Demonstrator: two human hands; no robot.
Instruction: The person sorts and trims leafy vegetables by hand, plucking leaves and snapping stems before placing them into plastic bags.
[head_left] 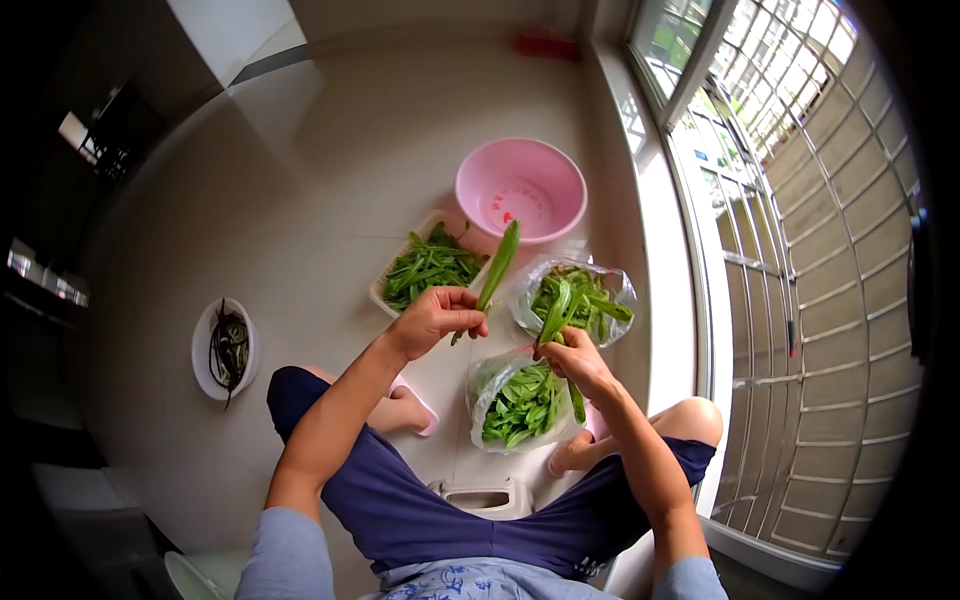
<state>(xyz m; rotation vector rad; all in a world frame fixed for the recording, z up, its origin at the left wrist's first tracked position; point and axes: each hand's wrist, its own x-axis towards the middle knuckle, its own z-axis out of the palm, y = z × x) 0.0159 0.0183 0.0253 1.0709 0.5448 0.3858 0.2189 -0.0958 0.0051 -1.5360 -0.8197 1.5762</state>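
My left hand (445, 318) pinches a long green leaf (501, 262) that points up and away from me. In my right hand (578, 358) is a bunch of leafy greens (557, 312), closed in the fingers, with one leaf hanging below the hand. Under the right hand, a plastic bag of leafy greens (522, 408) stands open on the floor. Just beyond it sits a second plastic bag (622, 287), also filled with greens. A pale rectangular basket (379, 290) heaped with green leaves lies beyond my left hand.
A pink basin (470, 190) stands behind the basket. To the left, a white bowl (202, 352) holds dark, thin, withered-looking pieces. My slippered feet flank the near bag, and a stool (483, 497) is beneath me. A window ledge (672, 290) and metal grille (800, 380) run along the right.
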